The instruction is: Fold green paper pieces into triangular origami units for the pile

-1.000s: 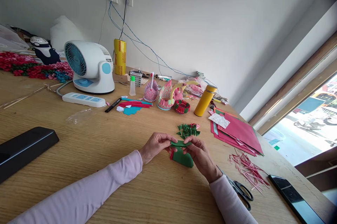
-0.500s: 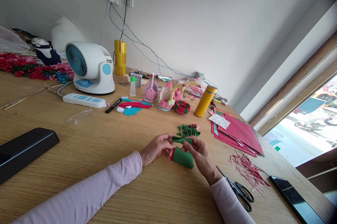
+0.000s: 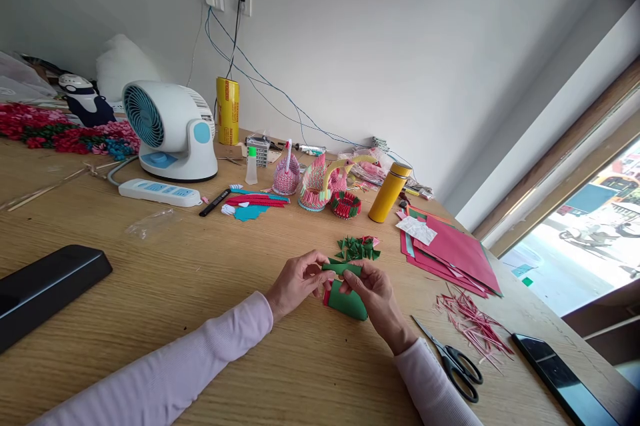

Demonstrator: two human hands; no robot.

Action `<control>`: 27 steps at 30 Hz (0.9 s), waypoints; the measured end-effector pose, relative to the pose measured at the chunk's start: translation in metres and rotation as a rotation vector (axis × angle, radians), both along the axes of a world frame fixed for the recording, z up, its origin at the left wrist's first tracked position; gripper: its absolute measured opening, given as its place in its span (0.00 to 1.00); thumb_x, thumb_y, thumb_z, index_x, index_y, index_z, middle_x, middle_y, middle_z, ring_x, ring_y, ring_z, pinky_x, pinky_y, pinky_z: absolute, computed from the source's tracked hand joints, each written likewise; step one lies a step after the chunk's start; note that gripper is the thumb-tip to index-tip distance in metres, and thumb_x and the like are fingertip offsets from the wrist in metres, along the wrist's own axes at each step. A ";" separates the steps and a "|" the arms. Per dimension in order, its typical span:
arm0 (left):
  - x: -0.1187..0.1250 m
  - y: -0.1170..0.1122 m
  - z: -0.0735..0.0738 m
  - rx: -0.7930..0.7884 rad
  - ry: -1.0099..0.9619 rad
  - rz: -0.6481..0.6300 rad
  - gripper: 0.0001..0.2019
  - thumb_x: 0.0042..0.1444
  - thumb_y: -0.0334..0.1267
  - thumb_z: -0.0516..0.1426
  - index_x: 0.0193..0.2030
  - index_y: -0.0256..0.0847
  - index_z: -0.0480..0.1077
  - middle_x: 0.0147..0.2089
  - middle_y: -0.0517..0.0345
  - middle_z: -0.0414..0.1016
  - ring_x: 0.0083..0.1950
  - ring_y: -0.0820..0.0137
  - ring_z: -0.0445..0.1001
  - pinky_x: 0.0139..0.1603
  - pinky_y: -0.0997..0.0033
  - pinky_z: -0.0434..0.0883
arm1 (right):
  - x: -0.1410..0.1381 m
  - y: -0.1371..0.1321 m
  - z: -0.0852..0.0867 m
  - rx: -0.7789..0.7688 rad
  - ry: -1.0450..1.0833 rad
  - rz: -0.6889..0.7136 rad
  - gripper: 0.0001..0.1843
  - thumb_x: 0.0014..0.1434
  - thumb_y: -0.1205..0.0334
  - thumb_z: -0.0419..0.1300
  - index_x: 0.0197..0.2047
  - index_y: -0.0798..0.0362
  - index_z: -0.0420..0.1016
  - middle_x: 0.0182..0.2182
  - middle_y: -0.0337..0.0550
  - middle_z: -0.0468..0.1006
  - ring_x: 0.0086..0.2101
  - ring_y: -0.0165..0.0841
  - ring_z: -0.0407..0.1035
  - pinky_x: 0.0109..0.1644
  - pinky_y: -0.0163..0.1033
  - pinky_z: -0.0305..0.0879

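Have drawn the right hand [image 3: 377, 296] slightly leftward since half a second ago and brought the thumb of the left hand [image 3: 297, 285] onto the strip, with more of the scissors [image 3: 447, 354] now showing past the right sleeve [image 3: 433, 379]. Hold the green paper strip [image 3: 344, 268] up off the table [image 3: 240, 239], sideways between both hands. Pinch its left end with left thumb and fingers, its right part with right thumb and forefinger; cannot tell the lie of the hidden lower fingers. Hold it just above a green paper bundle [image 3: 349, 303], red along the left edge; cannot tell touching from mere nearness between bundle and fingertips. See small green folded pieces [image 3: 357, 249] just beyond the strip's far edge. Have the widest room on the left, along the wood between left sleeve [image 3: 165, 359] and black case [image 3: 50, 286], and ahead toward the power strip [image 3: 159, 191]. Have less room on the right: scissors with tips near the right wrist, then pink slivers [image 3: 470, 326], red sheets [image 3: 450, 253] farther off, and a phone [image 3: 560, 373] close to the table's right edge.
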State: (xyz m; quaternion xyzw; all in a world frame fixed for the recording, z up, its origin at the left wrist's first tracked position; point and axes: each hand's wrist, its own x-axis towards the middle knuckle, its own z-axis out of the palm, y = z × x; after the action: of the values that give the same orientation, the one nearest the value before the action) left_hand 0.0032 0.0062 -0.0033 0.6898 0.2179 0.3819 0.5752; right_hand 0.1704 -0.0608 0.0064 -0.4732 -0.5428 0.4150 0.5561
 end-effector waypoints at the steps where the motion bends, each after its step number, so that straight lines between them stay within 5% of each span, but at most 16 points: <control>1: 0.000 0.000 0.001 -0.002 -0.007 0.002 0.12 0.53 0.44 0.58 0.36 0.38 0.64 0.25 0.60 0.72 0.25 0.73 0.72 0.23 0.77 0.69 | -0.001 0.000 0.000 0.006 0.010 0.001 0.14 0.55 0.53 0.62 0.39 0.54 0.68 0.26 0.40 0.77 0.26 0.32 0.72 0.32 0.37 0.67; 6: -0.001 0.000 0.005 -0.009 -0.051 0.060 0.11 0.51 0.44 0.60 0.31 0.37 0.68 0.25 0.59 0.73 0.28 0.71 0.73 0.23 0.76 0.70 | -0.003 -0.003 0.005 0.069 0.100 -0.035 0.20 0.52 0.56 0.65 0.43 0.47 0.59 0.26 0.34 0.74 0.27 0.33 0.74 0.32 0.37 0.68; 14: 0.000 -0.002 0.007 -0.047 -0.084 0.083 0.12 0.48 0.43 0.61 0.26 0.37 0.68 0.26 0.58 0.73 0.33 0.65 0.77 0.23 0.75 0.70 | -0.001 0.001 -0.002 0.089 0.091 -0.152 0.14 0.50 0.54 0.66 0.28 0.53 0.67 0.33 0.41 0.75 0.26 0.30 0.72 0.31 0.36 0.67; 27: 0.003 -0.003 0.012 -0.175 -0.172 0.140 0.14 0.43 0.40 0.65 0.25 0.36 0.64 0.24 0.60 0.71 0.30 0.65 0.78 0.20 0.78 0.68 | -0.003 0.001 -0.001 0.118 0.070 -0.235 0.15 0.47 0.55 0.68 0.24 0.55 0.68 0.32 0.43 0.75 0.23 0.30 0.72 0.24 0.33 0.66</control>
State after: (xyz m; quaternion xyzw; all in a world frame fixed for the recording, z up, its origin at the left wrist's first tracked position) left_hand 0.0062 0.0031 0.0086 0.5846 0.2478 0.4584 0.6218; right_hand 0.1673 -0.0602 0.0054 -0.4854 -0.4873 0.3305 0.6463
